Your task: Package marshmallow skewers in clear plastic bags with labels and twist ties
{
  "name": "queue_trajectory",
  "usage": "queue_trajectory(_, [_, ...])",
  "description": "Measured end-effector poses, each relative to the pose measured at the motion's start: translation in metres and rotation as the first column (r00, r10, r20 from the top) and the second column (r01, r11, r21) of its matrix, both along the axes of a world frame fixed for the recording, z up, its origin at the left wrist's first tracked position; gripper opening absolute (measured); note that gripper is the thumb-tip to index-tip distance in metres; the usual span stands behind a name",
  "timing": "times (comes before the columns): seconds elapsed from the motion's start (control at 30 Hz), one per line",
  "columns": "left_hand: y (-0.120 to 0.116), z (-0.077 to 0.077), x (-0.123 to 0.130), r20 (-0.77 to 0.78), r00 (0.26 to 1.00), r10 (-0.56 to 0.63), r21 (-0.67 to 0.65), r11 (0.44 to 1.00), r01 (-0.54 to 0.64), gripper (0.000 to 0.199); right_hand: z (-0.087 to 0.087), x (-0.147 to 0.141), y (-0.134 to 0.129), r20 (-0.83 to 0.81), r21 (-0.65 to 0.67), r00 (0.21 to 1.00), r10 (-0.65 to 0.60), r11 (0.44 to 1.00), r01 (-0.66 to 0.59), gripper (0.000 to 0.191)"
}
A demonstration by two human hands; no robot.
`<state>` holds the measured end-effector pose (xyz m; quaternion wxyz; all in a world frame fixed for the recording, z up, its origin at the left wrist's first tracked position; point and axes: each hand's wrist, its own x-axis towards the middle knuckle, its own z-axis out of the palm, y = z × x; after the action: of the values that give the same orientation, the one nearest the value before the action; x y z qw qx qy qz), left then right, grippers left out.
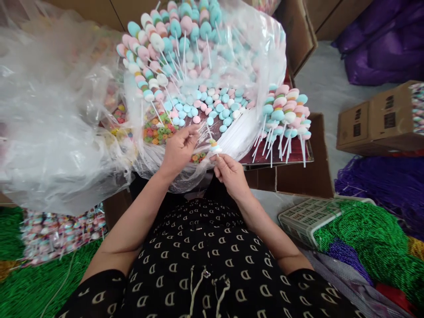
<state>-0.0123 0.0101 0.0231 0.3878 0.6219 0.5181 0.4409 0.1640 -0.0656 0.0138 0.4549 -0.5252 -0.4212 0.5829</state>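
My right hand (231, 176) pinches a white stick with a few pieces on it (214, 146): white, pale blue and yellow-orange. Just left of it, my left hand (180, 149) has its fingers bent together near the stick's upper end; what they hold, if anything, is too small to make out. Loose blue, pink and white candies (220, 106) lie beyond both hands. Small colored rings (159, 132) sit by my left hand, and a bundle of white sticks (236, 136) lies to the right, on clear plastic.
Finished candy skewers (185, 26) are heaped at the back, and more (288, 110) lie at the table's right edge. Clear plastic bags (59, 115) cover the left. Cardboard boxes (377, 117), a white crate (308, 216) and green strands (374, 247) stand to the right.
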Motion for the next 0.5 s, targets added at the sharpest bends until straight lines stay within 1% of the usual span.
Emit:
queue_trajectory(0.03, [0.013,0.001,0.0,-0.105,0.994,0.034,0.06,0.998,-0.028,0.021,0.001,0.003,0.002,-0.018,-0.002,0.999,-0.028,1.0,0.028,0.048])
queue_trajectory(0.07, [0.025,0.001,0.002,-0.233,0.971,0.044,0.106,0.994,-0.02,0.021,0.002,0.006,0.004,-0.033,-0.002,0.998,-0.057,0.998,0.057,0.047])
queue_trajectory(0.1, [0.038,0.002,0.004,-0.372,0.927,0.048,0.12,0.993,-0.003,0.023,0.003,0.009,0.006,-0.044,-0.002,0.996,-0.084,0.996,0.084,0.047])
queue_trajectory(0.13, [0.049,0.003,0.008,-0.505,0.862,0.044,0.1,0.995,0.008,0.027,0.004,0.011,0.007,-0.052,-0.002,0.993,-0.106,0.994,0.106,0.046])
queue_trajectory(0.2, [0.066,0.005,0.016,-0.716,0.698,0.001,0.015,1.0,0.014,0.035,0.005,0.014,0.008,-0.069,-0.002,0.988,-0.135,0.991,0.135,0.046])
queue_trajectory(0.27, [0.075,0.009,0.024,-0.827,0.559,-0.053,-0.058,0.998,0.008,0.04,0.004,0.016,0.006,-0.086,-0.005,0.985,-0.146,0.989,0.146,0.045])
queue_trajectory(0.3, [0.077,0.011,0.026,-0.854,0.514,-0.074,-0.08,0.997,0.011,0.04,0.002,0.017,0.004,-0.092,-0.008,0.985,-0.147,0.989,0.147,0.044])
queue_trajectory(0.33, [0.077,0.013,0.028,-0.869,0.487,-0.09,-0.093,0.996,0.018,0.04,0.0,0.017,0.003,-0.095,-0.012,0.984,-0.148,0.989,0.147,0.043])
queue_trajectory(0.4, [0.075,0.014,0.029,-0.877,0.47,-0.102,-0.099,0.995,0.032,0.039,-0.004,0.019,0.0,-0.1,-0.02,0.984,-0.148,0.989,0.147,0.042])
queue_trajectory(0.5, [0.072,0.011,0.025,-0.856,0.512,-0.07,-0.059,0.998,0.038,0.035,-0.009,0.021,-0.003,-0.102,-0.029,0.984,-0.148,0.989,0.146,0.042])
